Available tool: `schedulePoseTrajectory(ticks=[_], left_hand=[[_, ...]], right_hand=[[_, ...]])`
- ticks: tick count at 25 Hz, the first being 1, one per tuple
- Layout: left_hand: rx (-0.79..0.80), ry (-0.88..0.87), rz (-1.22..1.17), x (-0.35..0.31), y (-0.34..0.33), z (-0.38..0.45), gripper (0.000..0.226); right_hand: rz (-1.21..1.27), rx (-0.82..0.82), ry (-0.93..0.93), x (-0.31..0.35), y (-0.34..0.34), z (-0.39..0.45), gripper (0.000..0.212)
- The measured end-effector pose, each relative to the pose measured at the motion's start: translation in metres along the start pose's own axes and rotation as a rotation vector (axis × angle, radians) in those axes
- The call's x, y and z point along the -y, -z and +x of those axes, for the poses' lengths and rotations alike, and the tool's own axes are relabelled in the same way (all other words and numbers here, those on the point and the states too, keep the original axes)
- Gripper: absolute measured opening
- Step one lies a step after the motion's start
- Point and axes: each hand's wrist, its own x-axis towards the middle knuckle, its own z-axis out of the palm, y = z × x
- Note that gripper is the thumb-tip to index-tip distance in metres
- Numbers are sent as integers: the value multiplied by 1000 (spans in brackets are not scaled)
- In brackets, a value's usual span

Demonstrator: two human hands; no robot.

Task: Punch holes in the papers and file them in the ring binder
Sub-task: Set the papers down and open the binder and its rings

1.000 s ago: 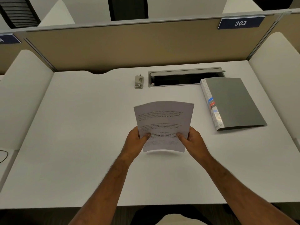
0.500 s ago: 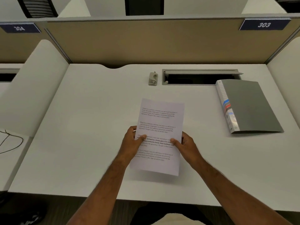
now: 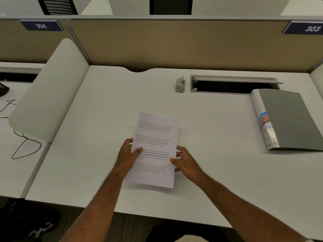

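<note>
The papers [image 3: 154, 149] had come down from a raised, near-upright hold a second before to lie nearly flat, low over the worktop [image 3: 97, 130], with the lower edge toward the person; whether the sheets actually touched the surface could not be told, though a faint shadow under the near edge suggested they were very close. Half a second earlier the stack was already tilting down, and by this moment it was lower and more spread to view, its printed paragraphs legible as blocks.

The left hand [image 3: 128, 155] held the papers at their left edge, thumb lying on the printed face. The right hand [image 3: 184, 159] had loosened: its fingers were spread narrowly apart at the right edge, thumb tip just touching the sheet, which read as letting go rather than gripping.

The hole punch [image 3: 180, 85] stood untouched at about 1 o'clock from the papers, well apart, just beside the cable slot [image 3: 232, 85]. The ring binder [image 3: 286, 119] lay closed at about 2 o'clock, near the worktop's right side.

In my judgement the papers were being squared and laid down so a hand could be freed to fetch the punch; no holes had yet been made, and the binder was not yet opened.
</note>
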Motion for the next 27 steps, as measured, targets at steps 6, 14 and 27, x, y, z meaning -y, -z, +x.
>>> schedulePoseTrajectory(ticks=[6,14,27], left_hand=[[-53,7,40,7,39,24,38],[-89,20,126,18,62,48,38],[-230,68,229,49,84,68,66]], right_hand=[[-112,122,12,13,-37,16,68],[-265,285,69,21,-61,27,79],[-705,373,99,6,-61,36,88]])
